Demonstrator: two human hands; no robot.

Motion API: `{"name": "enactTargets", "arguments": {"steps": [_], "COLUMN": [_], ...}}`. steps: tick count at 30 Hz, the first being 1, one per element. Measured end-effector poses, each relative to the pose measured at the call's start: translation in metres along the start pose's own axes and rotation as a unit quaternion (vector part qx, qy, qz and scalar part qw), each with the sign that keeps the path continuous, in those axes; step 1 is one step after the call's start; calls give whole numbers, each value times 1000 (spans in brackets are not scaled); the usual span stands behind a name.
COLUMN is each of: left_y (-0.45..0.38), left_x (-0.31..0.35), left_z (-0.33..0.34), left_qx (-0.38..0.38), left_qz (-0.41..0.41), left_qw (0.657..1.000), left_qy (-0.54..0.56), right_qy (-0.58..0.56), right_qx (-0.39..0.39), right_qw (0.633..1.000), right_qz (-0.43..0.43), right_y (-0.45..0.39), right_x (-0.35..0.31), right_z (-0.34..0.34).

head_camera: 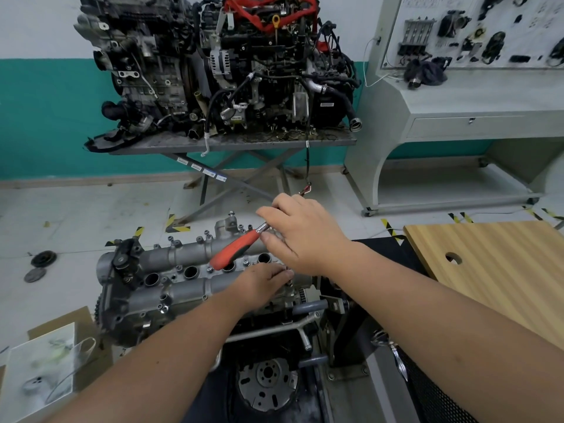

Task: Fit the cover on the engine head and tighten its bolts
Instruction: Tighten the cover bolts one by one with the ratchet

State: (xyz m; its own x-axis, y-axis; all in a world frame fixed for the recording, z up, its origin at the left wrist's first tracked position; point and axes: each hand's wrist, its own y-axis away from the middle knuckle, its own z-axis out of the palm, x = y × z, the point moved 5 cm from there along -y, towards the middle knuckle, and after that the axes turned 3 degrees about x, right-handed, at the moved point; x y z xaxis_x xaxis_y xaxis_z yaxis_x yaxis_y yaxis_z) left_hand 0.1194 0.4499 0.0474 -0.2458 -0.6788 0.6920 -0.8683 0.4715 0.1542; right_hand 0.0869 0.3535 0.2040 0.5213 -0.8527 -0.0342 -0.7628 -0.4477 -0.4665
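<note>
Ratchet on a cover bolt

Cover (183, 270) sits on the head, bolts standing in it. Right hand (305, 236) grips the ratchet (236, 250) near its head, likely to steady it. Left hand (262, 283) pinches something below, probably guiding the socket onto a bolt.

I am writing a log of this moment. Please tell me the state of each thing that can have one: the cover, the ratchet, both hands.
Cover: seated on the engine head, bolts standing in its holes.
Ratchet: held up, tilted, red handle free.
Right hand: grips the ratchet near its metal head.
Left hand: fingertips at a bolt on the cover's right end.
</note>
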Motion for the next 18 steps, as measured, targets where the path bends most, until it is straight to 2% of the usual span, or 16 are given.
{"name": "enactTargets", "arguments": {"steps": [6,8,10,11,12,14,15,16,17,18], "left_y": [2,3,3,3,2,2,2,3,3,3], "left_x": [2,3,3,3,3,3,4,4,4,3], "left_z": [-1,-2,-2,-1,-1,-1,-1,0,0,0], "left_qx": [1,8,6,4,4,10,12,12,11,8], "left_qz": [-8,1,11,14,17,22,22,20,17,16], "left_qw": [1000,1000,1000,1000,1000,999,999,999,999,999], "left_qy": [9,2,-4,-7,-12,-26,-31,-33,-30,-26], "right_qy": [18,-8,-117,-233,-386,-661,-734,-771,-788,-793], "right_qx": [-67,-77,-102,-104,-95,-23,32,77,109,131], "right_qw": [998,995,969,926,840,579,471,411,393,403], "right_qz": [10,68,192,279,369,477,488,481,462,439], "right_y": [-9,-16,-21,-21,-17,-8,-5,-1,2,4], "right_x": [4,8,18,24,27,21,19,17,15,13], "right_z": [-6,-10,-10,-6,2,17,23,29,34,38]}}
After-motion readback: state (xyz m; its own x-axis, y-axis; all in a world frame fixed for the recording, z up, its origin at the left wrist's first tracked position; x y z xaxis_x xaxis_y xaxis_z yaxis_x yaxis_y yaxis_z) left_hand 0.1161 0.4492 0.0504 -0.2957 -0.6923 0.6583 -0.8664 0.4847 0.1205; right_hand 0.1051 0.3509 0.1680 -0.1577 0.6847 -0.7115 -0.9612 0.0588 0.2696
